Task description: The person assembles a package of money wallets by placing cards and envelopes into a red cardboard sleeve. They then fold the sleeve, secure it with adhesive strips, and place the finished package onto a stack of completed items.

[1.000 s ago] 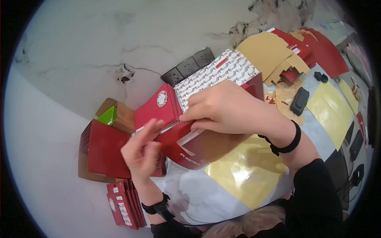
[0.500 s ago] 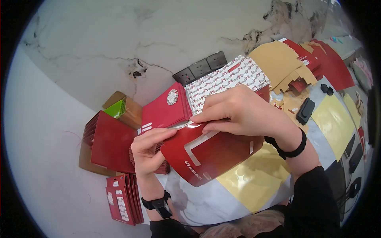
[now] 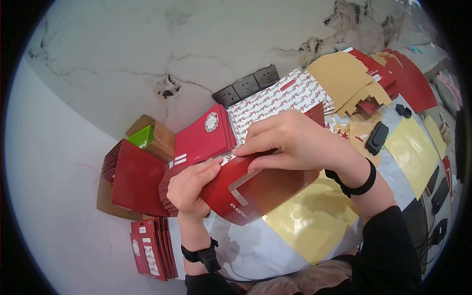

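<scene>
Between my hands is a red cardboard sleeve (image 3: pixel 223 189) with a clear window and white print reading "4PK MONEY WALLETS", tilted above the table. My left hand (image 3: pixel 195 184) grips its left end, thumb underneath and fingers along the top edge. My right hand (image 3: pixel 282 140) pinches the upper edge near the middle, thumb in front. A bit of patterned white paper shows at the edge between the two hands. Just behind lie a stack of red wallets (image 3: pixel 199 137) with a silver ornament and a stack of white patterned wallets (image 3: pixel 275 101).
Left stand a cardboard box (image 3: pixel 115 204) of red sleeves, a small box with a green basket (image 3: pixel 142 136) and packed red sleeves (image 3: pixel 147 248). Right are brown card pieces (image 3: pixel 339 73), a black device (image 3: pixel 377 137) and yellow sheets (image 3: pixel 413 152). Sockets (image 3: pixel 246 86) line the wall.
My left hand has shifted slightly right and turned, its fingers curling more over the sleeve's end. The sleeve has tipped and risen a little; my right hand keeps its pinch on the edge.
</scene>
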The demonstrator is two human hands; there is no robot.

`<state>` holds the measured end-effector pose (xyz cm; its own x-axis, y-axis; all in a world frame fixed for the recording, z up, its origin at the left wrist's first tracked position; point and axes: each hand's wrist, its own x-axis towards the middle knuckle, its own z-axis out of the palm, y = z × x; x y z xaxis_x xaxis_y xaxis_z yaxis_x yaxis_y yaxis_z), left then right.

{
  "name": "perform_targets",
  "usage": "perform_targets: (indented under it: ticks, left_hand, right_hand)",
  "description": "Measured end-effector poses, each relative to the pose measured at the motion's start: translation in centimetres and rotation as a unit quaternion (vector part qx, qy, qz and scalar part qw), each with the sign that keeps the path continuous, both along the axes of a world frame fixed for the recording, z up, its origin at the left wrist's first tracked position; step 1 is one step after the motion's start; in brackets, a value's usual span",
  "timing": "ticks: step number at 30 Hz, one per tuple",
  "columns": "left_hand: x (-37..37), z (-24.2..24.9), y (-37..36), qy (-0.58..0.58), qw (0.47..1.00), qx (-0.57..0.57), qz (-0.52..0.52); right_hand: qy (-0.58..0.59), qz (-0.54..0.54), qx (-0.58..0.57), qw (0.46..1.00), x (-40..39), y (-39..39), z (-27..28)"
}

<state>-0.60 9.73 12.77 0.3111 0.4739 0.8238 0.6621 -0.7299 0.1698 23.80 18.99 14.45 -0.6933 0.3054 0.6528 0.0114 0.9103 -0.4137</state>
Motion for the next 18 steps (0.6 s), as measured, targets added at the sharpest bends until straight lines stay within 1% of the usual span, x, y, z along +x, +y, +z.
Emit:
perform_targets:
  ticks: [1, 2, 5, 7, 8, 9, 10, 11, 12, 13, 14, 15, 16, 17, 18]
  left_hand:
    - [0.2, 0.0, 0.0, 0.054, 0.996, 0.063, 0.043]
    - [0.4, -0.1, 0.0, 0.053, 0.996, 0.063, 0.042]
    - [0.7, -0.3, 0.4, 0.035, 0.994, 0.094, 0.048]
    - [0.5, -0.8, 0.8, -0.021, 0.997, 0.072, -0.005]
    - [0.3, -1.1, 0.9, -0.022, 0.997, 0.072, -0.005]
    - [0.0, -1.4, 1.0, -0.041, 0.998, 0.046, -0.034]
    - [-0.4, -1.5, 0.9, -0.06, 0.996, 0.02, -0.063]
    - [-0.8, -1.2, 0.6, -0.062, 0.996, 0.021, -0.063]
    - [-1.5, -0.6, 0.2, -0.096, 0.983, -0.12, -0.102]
    - [-2.3, 0.3, -0.2, -0.129, 0.947, -0.258, -0.138]
    - [-3.2, 1.6, -0.4, -0.084, 0.941, -0.291, -0.153]
    - [-2.7, 2.3, -1.0, -0.085, 0.941, -0.29, -0.153]
    - [-2.0, 3.0, -1.7, -0.21, 0.914, -0.308, -0.163]
    - [-1.2, 3.4, -2.2, -0.33, 0.871, -0.322, -0.169]
    - [0.6, 3.2, -2.4, -0.307, 0.911, -0.262, -0.082]
  right_hand:
    - [0.012, 0.01, -0.002, 1.0, -0.1, 0.0, -0.1]
    - [0.024, 0.02, -0.004, 0.999, -0.2, 0.1, -0.1]
    - [0.033, 0.015, -0.002, 0.999, -0.6, -0.3, -0.4]
    - [0.03, 0.007, 0.005, 1.0, -0.8, -0.4, -0.6]
    - [0.026, 0.001, 0.012, 1.0, -0.8, -0.4, -0.7]
    - [0.025, 0.0, 0.013, 1.0, -0.7, -0.5, -0.5]
    - [0.014, -0.013, 0.039, 0.999, -0.5, -0.7, -0.2]
    - [0.001, -0.025, 0.065, 0.998, -0.4, -0.8, 0.0]
    - [0.0, -0.026, 0.066, 0.997, -0.4, -0.9, 0.0]
    - [0.005, -0.031, 0.07, 0.997, -0.4, -0.9, 0.0]
    - [0.01, -0.036, 0.075, 0.996, -0.5, -0.9, -0.1]
    - [0.008, -0.036, 0.075, 0.997, -0.6, -0.9, -0.2]
    - [0.015, -0.05, 0.089, 0.995, -0.8, -0.8, -0.4]
    - [0.021, -0.064, 0.101, 0.993, -0.9, -0.8, -0.6]
    - [0.022, -0.064, 0.099, 0.993, -1.1, -1.0, -0.7]
